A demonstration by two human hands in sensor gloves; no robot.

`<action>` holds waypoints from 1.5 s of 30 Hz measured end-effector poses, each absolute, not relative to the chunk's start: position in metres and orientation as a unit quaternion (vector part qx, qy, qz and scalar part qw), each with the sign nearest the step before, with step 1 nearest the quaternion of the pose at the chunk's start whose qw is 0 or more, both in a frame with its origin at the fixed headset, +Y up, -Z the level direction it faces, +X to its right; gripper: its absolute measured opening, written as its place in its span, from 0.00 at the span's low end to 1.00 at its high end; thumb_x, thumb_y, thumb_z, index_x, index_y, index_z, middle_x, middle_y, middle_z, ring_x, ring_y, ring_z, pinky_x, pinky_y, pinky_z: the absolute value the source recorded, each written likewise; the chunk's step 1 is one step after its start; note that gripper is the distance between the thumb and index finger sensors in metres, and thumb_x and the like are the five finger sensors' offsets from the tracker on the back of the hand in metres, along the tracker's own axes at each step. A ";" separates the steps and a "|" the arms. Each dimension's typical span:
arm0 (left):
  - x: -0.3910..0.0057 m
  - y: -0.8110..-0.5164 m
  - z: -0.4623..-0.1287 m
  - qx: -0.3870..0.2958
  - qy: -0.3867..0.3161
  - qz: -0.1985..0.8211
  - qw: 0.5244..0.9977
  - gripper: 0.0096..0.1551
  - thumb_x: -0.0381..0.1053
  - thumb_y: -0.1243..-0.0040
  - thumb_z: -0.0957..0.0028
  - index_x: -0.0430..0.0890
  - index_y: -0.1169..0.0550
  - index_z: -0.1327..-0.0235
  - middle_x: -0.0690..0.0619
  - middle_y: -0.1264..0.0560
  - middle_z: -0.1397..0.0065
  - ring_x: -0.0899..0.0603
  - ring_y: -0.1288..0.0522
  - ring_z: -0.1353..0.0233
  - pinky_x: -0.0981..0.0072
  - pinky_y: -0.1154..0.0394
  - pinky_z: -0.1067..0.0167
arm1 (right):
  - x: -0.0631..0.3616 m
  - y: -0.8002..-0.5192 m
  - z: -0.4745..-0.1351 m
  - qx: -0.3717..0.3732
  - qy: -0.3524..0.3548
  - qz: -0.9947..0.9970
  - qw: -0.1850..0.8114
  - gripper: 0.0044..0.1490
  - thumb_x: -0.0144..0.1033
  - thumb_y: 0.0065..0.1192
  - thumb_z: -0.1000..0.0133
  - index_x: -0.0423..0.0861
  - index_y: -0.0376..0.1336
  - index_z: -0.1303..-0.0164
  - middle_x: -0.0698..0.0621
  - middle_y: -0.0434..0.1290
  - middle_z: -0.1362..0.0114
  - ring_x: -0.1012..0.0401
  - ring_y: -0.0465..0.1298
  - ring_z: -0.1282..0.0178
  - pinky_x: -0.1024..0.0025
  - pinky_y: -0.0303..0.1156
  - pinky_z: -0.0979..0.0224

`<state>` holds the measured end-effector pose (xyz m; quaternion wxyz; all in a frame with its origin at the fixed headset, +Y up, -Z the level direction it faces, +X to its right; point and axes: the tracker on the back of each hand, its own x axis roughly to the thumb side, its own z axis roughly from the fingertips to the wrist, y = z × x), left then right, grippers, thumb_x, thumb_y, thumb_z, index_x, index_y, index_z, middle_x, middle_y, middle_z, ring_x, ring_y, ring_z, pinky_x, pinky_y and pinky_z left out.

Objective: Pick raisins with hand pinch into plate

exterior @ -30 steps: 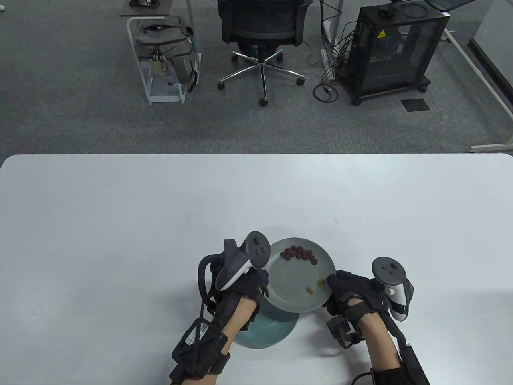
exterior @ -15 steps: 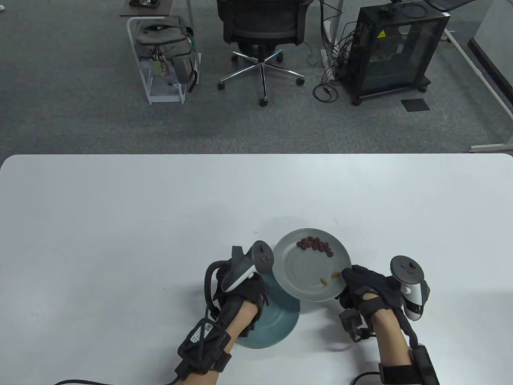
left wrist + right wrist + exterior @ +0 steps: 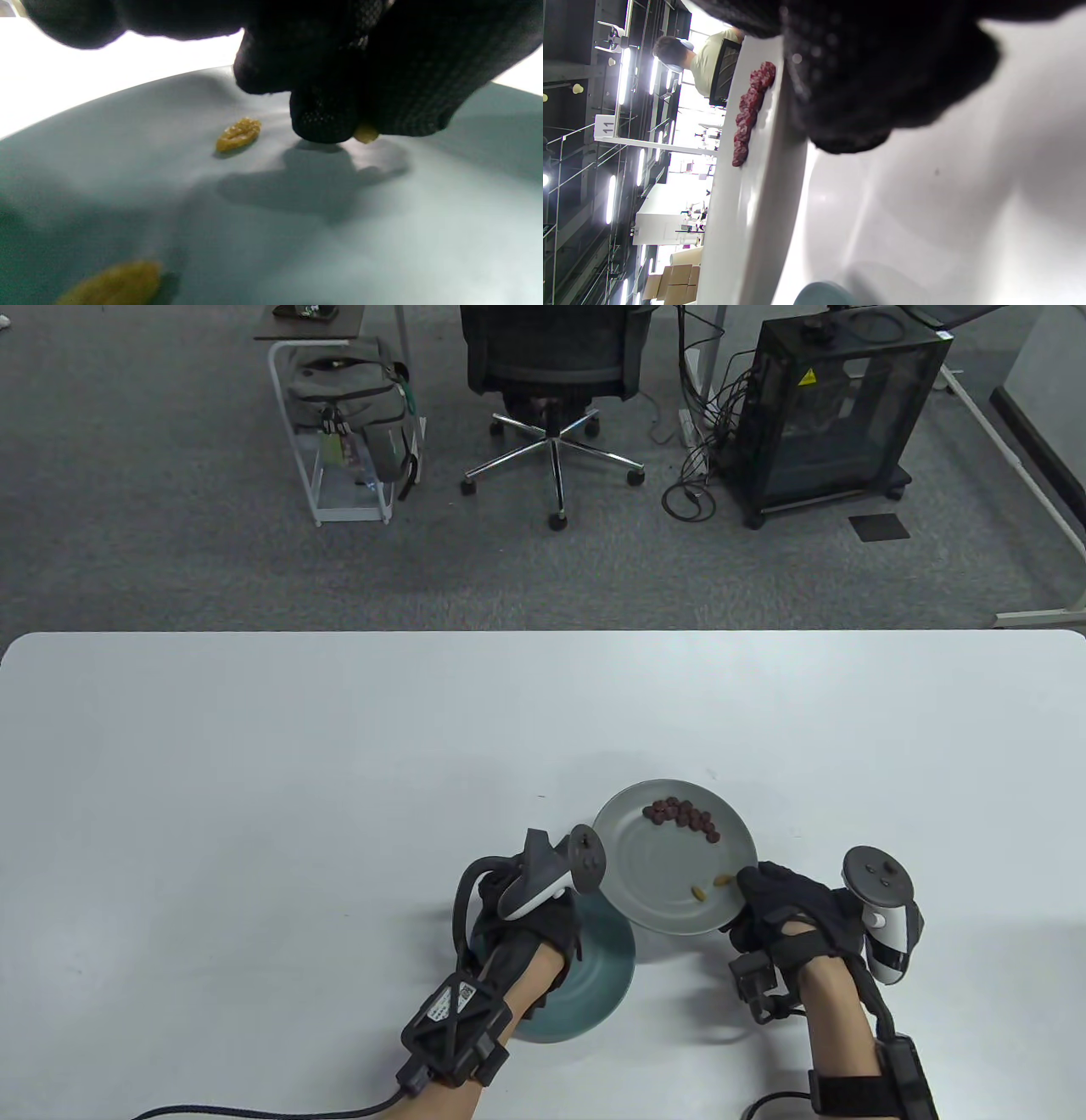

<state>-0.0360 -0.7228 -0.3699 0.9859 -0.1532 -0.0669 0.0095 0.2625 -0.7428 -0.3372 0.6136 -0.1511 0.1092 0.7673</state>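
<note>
My right hand (image 3: 751, 899) grips the near right rim of a grey plate (image 3: 645, 882) and holds it a little above the table. On it lie a row of dark red raisins (image 3: 680, 817) and two yellow raisins (image 3: 709, 886). The plate shows edge-on in the right wrist view (image 3: 755, 220), with the red raisins (image 3: 751, 106) on it. My left hand (image 3: 543, 920) is down over a teal plate (image 3: 602, 976). In the left wrist view its fingertips (image 3: 322, 123) pinch a yellow raisin (image 3: 365, 134) just above the teal plate (image 3: 382, 237). Two more yellow raisins (image 3: 238, 134) lie there.
The white table (image 3: 254, 780) stretches wide to the left, right and far side of the plates. Beyond its far edge stand an office chair (image 3: 556, 381), a rack with a backpack (image 3: 348, 407) and a black cabinet (image 3: 836, 407).
My right hand has carried the grey plate to the right and farther away, off the teal plate. My left hand has shifted right and lowered onto the teal plate.
</note>
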 end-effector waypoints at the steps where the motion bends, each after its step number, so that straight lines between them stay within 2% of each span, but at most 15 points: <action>1: -0.035 -0.724 -0.371 -0.159 -0.069 0.004 0.985 0.23 0.56 0.20 0.57 0.39 0.08 0.62 0.47 0.15 0.66 0.46 0.21 0.72 0.43 0.24 0.62 | 0.263 -0.743 -0.337 -0.151 0.108 0.767 0.614 0.33 0.39 0.60 0.44 0.30 0.64 0.38 0.44 0.87 0.59 0.58 0.85 0.81 0.71 0.82 0.77; 11: -0.037 -0.721 -0.366 -0.146 -0.057 -0.012 0.988 0.23 0.56 0.20 0.57 0.38 0.08 0.61 0.47 0.15 0.65 0.46 0.21 0.71 0.43 0.24 0.62 | 0.261 -0.744 -0.338 -0.148 0.112 0.767 0.614 0.33 0.39 0.60 0.44 0.30 0.64 0.38 0.44 0.87 0.59 0.58 0.85 0.81 0.71 0.82 0.76; 20: -0.057 -0.677 -0.350 -0.100 -0.045 0.008 0.994 0.23 0.56 0.21 0.56 0.39 0.08 0.61 0.47 0.15 0.65 0.46 0.21 0.71 0.43 0.24 0.62 | 0.260 -0.742 -0.335 -0.142 0.107 0.769 0.614 0.33 0.39 0.60 0.44 0.30 0.64 0.38 0.44 0.87 0.59 0.58 0.85 0.81 0.71 0.82 0.77; 28: -0.066 -0.651 -0.339 -0.076 -0.044 0.031 0.996 0.23 0.57 0.21 0.56 0.39 0.08 0.60 0.48 0.15 0.65 0.46 0.21 0.71 0.44 0.24 0.62 | 0.254 -0.742 -0.332 -0.136 0.110 0.771 0.612 0.33 0.39 0.60 0.44 0.30 0.64 0.38 0.44 0.87 0.59 0.58 0.85 0.81 0.72 0.82 0.77; 37: -0.047 -0.637 -0.330 -0.057 -0.069 0.026 0.996 0.24 0.58 0.22 0.55 0.39 0.09 0.60 0.48 0.15 0.65 0.47 0.21 0.71 0.44 0.24 0.61 | 0.251 -0.744 -0.333 -0.134 0.113 0.772 0.611 0.33 0.39 0.60 0.44 0.30 0.64 0.38 0.44 0.87 0.59 0.58 0.85 0.81 0.72 0.82 0.77; 45: -0.023 -0.628 -0.325 -0.065 -0.097 0.076 0.990 0.25 0.59 0.23 0.55 0.40 0.09 0.59 0.48 0.15 0.65 0.47 0.21 0.71 0.44 0.24 0.61 | 0.241 -0.745 -0.331 -0.129 0.116 0.777 0.605 0.33 0.39 0.61 0.45 0.29 0.65 0.39 0.44 0.87 0.60 0.58 0.86 0.82 0.72 0.82 0.78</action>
